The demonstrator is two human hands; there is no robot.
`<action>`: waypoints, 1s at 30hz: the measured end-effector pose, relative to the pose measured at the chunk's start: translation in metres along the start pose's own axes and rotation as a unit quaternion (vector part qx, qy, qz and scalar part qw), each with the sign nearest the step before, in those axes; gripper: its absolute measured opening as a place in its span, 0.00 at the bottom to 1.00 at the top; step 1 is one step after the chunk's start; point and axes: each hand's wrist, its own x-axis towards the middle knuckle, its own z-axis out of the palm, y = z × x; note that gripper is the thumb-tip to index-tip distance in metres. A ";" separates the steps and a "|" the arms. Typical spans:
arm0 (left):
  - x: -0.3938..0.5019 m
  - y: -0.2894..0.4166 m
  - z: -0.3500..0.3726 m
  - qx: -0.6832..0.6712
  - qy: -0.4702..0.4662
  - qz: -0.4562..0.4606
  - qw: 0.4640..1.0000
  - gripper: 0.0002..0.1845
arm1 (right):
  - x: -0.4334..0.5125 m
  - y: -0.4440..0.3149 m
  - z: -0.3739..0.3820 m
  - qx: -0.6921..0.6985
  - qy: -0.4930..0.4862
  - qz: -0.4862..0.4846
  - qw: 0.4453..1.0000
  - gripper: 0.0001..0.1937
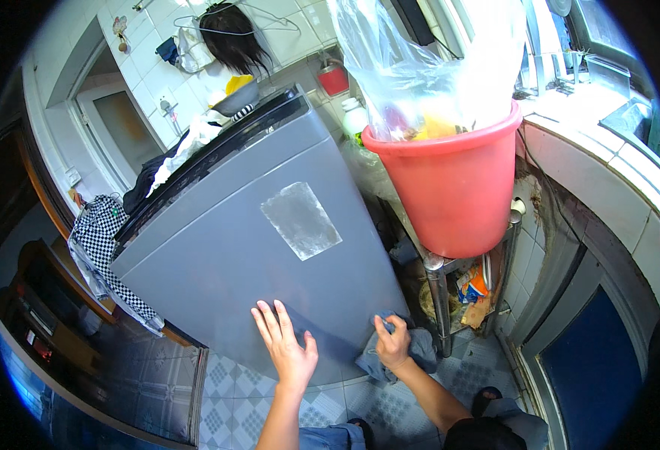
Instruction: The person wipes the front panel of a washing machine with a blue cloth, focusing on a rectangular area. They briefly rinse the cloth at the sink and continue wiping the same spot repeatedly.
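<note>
A grey top-loading washing machine (pixel 223 253) stands before me, its side panel facing me. My left hand (pixel 287 343) rests on or just before the lower part of that panel, fingers spread, with nothing in it. Near the panel's lower right corner my right hand (pixel 392 342) grips a blue-grey cloth (pixel 420 344), which hangs down in folds around the fist. Higher on the panel is a worn, pale rectangular sticker patch (pixel 301 220).
A red plastic bucket (pixel 448 180) holding a clear plastic bag (pixel 408 84) stands on a metal-legged stand (pixel 438 298) to the right. Clothes (pixel 189 143) and a grey basin (pixel 237 100) lie on the machine's top. A checkered cloth (pixel 102 230) hangs at its left.
</note>
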 end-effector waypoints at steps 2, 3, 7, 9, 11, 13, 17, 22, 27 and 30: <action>-0.001 0.000 0.000 0.000 -0.001 -0.001 1.000 0.47 | 0.049 -0.026 0.003 0.009 0.015 -0.011 1.000 0.24; -0.002 0.000 -0.001 -0.002 0.002 0.003 1.000 0.47 | 0.076 -0.038 0.004 0.005 -0.006 -0.006 1.000 0.24; -0.003 -0.001 -0.004 -0.001 -0.005 0.006 1.000 0.47 | 0.165 -0.070 0.009 0.007 0.027 -0.032 0.999 0.29; -0.001 -0.003 -0.007 0.003 -0.010 0.004 1.000 0.47 | 0.171 -0.074 0.012 -0.002 0.056 -0.037 0.998 0.28; -0.001 -0.003 -0.008 0.008 -0.013 0.003 1.000 0.47 | 0.149 -0.064 0.015 0.000 0.064 -0.033 0.997 0.26; -0.001 -0.004 -0.007 0.008 -0.013 0.004 1.000 0.46 | 0.105 -0.043 0.022 -0.012 0.086 -0.039 0.996 0.25; -0.002 -0.004 -0.004 0.001 -0.007 0.009 1.000 0.46 | 0.003 0.005 0.019 -0.031 0.042 -0.062 0.997 0.23; -0.001 -0.002 -0.004 -0.001 -0.010 -0.003 1.000 0.47 | -0.015 0.010 0.004 -0.020 -0.009 -0.056 0.998 0.23; -0.001 -0.002 -0.005 -0.003 -0.009 0.005 1.000 0.48 | 0.079 -0.047 0.012 -0.022 -0.002 -0.034 0.999 0.24; -0.001 -0.003 -0.005 -0.002 -0.008 0.011 1.000 0.48 | 0.121 -0.064 0.013 -0.015 0.032 -0.056 0.998 0.24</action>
